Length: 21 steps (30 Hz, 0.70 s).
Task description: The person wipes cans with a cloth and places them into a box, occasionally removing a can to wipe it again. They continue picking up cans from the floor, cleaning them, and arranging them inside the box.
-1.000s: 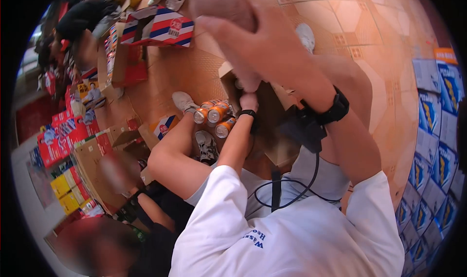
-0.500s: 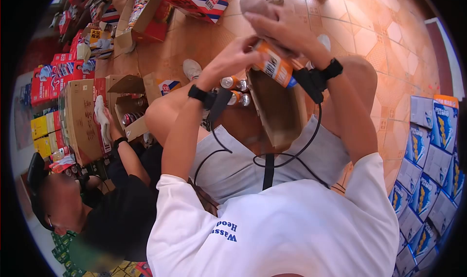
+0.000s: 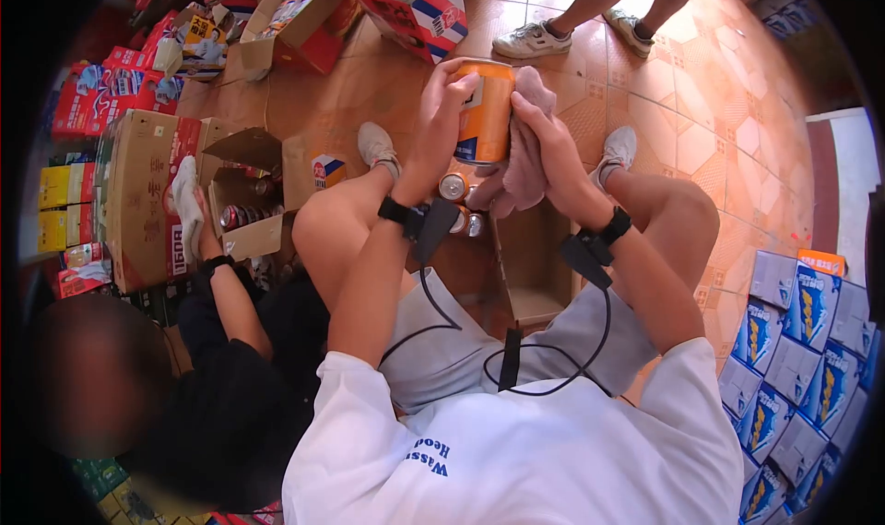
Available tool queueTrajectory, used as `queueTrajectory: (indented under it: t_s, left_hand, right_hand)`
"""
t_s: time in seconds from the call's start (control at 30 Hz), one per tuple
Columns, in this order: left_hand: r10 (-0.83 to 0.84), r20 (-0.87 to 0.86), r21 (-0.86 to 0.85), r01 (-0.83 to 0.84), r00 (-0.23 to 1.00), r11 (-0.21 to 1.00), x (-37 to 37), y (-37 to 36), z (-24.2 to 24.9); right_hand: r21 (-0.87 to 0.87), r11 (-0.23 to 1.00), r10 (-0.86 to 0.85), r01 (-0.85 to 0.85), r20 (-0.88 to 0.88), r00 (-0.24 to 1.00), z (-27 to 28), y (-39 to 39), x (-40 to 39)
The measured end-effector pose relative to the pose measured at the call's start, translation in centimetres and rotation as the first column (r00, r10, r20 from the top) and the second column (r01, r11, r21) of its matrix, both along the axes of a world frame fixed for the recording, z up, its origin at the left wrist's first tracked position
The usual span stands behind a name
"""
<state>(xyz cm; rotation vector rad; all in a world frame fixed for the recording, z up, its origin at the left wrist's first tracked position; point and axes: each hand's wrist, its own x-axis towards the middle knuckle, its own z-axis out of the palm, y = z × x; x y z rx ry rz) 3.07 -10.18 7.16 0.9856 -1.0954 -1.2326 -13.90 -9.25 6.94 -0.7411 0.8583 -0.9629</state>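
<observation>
Both hands are raised in front of the seated person: the left hand (image 3: 441,119) is closed around the side of an orange drink can (image 3: 485,110), held upright above the knees, while the right hand (image 3: 544,147) is closed on a pink cloth (image 3: 527,156) pressed against the can's other side. Judged from its look, the can is rigid but thin-walled, smooth and likely slippery, so it is best gripped around the mid-body, not the rims. More cans (image 3: 454,187) lie below in an open carton (image 3: 525,258) on the floor.

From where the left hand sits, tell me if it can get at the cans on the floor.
Probably not yet: the left hand is wrapped around the orange can. The floor cans lie right below, with nothing between.
</observation>
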Motion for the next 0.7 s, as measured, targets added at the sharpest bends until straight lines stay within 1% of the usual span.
queueTrajectory:
  t_s: [0.07, 0.1, 0.13, 0.17, 0.2, 0.27, 0.3, 0.33, 0.4, 0.43, 0.47, 0.53, 0.57, 0.7]
  left_hand:
    - [0.130, -0.151, 0.121, -0.112, 0.980, 0.986, -0.8, 0.4, 0.1]
    - [0.141, -0.150, 0.135, -0.121, 0.979, 0.983, -0.9, 0.3, -0.4]
    - [0.177, -0.230, 0.171, -0.139, 0.957, 0.975, -0.8, 0.0, -0.9]
    - [0.216, -0.302, 0.206, -0.157, 0.929, 0.966, -0.5, -0.1, -1.5]
    - [0.232, -0.287, 0.220, -0.172, 0.929, 0.960, -0.2, 0.0, -1.2]
    - [0.126, -0.466, 0.172, -0.050, 0.876, 0.984, 0.2, 0.0, 0.2]
    - [0.082, -0.486, 0.142, -0.014, 0.870, 0.990, 0.4, 0.1, 0.4]
    - [0.092, -0.480, 0.145, -0.024, 0.873, 0.989, 0.4, 0.3, 0.5]
    - [0.120, -0.345, 0.158, -0.069, 0.931, 0.985, -0.1, 0.5, 0.7]
    - [0.088, -0.334, 0.117, -0.051, 0.939, 0.992, -0.3, 0.2, 0.1]
    - [0.091, -0.333, 0.119, -0.054, 0.939, 0.991, -0.5, 0.1, -0.6]
    - [0.017, -0.420, 0.152, 0.052, 0.907, 0.987, -1.0, 0.2, -0.7]
    - [0.017, -0.432, 0.170, 0.063, 0.902, 0.983, -1.4, 0.4, -0.8]
    - [-0.001, -0.494, 0.199, 0.115, 0.870, 0.973, -1.8, 0.6, 0.5]
  right_hand:
    - [0.040, 0.999, -0.007, 0.007, 0.005, 1.000, -0.1, -0.3, 0.2]
    - [0.030, 0.999, -0.026, 0.027, -0.022, 0.999, 0.2, -0.4, 0.5]
    - [0.026, 0.999, -0.041, 0.042, -0.044, 0.998, 0.4, -0.3, 0.9]
    - [0.061, 0.998, 0.010, -0.006, -0.063, 0.998, 0.8, -0.1, 0.9]
    - [0.077, 0.997, 0.023, -0.019, -0.051, 0.998, 0.6, 0.1, 1.2]
    - [-0.080, 0.996, -0.046, 0.032, -0.174, 0.984, 0.3, 0.4, 2.1]
    - [-0.086, 0.996, -0.044, 0.029, -0.184, 0.982, 0.5, 0.5, 2.2]
    - [-0.083, 0.996, -0.034, 0.019, -0.178, 0.983, 0.6, 0.2, 2.4]
    - [-0.081, 0.996, -0.048, 0.037, -0.130, 0.990, 0.6, -0.7, 2.2]
    - [-0.076, 0.997, -0.045, 0.033, -0.156, 0.987, 0.8, -1.4, 1.8]
    - [-0.073, 0.997, -0.041, 0.030, -0.155, 0.987, 0.7, -2.1, 1.7]
    - [-0.077, 0.991, -0.109, 0.107, -0.024, 0.994, 1.2, -2.8, 1.7]
    - [-0.056, 0.988, -0.144, 0.144, 0.008, 0.990, 1.6, -2.9, 1.6]
    - [-0.022, 0.981, -0.192, 0.193, 0.019, 0.981, 0.9, -1.9, 2.0]
